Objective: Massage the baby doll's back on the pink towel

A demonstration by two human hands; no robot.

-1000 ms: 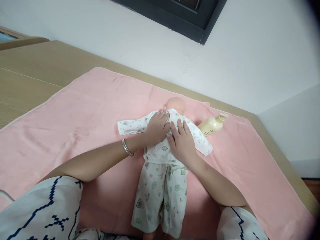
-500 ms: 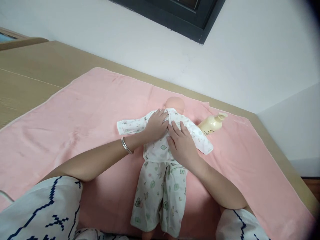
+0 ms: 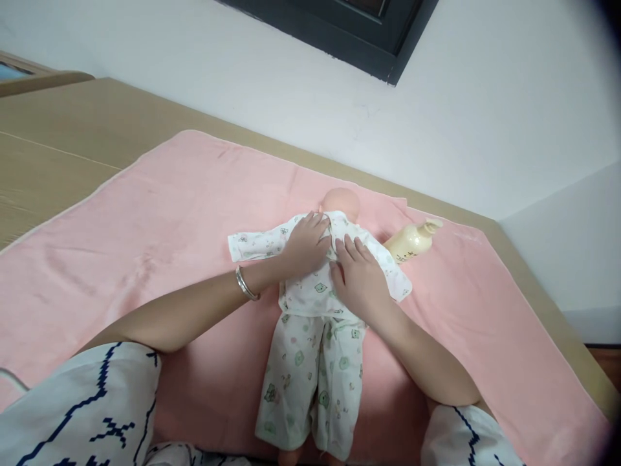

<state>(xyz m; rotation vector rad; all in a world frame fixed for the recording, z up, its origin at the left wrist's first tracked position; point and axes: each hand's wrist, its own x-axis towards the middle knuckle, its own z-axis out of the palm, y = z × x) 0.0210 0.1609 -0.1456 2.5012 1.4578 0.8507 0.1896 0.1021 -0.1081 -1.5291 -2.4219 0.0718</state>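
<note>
A baby doll [image 3: 341, 202] lies on the pink blanket [image 3: 194, 194], its head toward the wall. It wears a white long-sleeved printed top [image 3: 305, 294] and matching trousers [image 3: 291, 382]; its feet show at the lower edge. My left hand [image 3: 305, 244], with a silver bangle at the wrist, rests flat on the upper chest of the top, fingers stretched out. My right hand [image 3: 361, 278] lies on the other side of the chest, its fingers extended too. Neither hand grips anything. The front opening of the top is partly covered by my hands.
A cream pump bottle [image 3: 411, 242] lies tilted beside the doll's sleeve on the right. The blanket covers a wooden surface [image 3: 63, 129] that meets a white wall [image 3: 291, 84]. A dark frame [image 3: 359, 39] is set in the wall above.
My right hand has shifted slightly to the right across the doll's chest. My left hand stays almost where it was, and the bottle has not moved.
</note>
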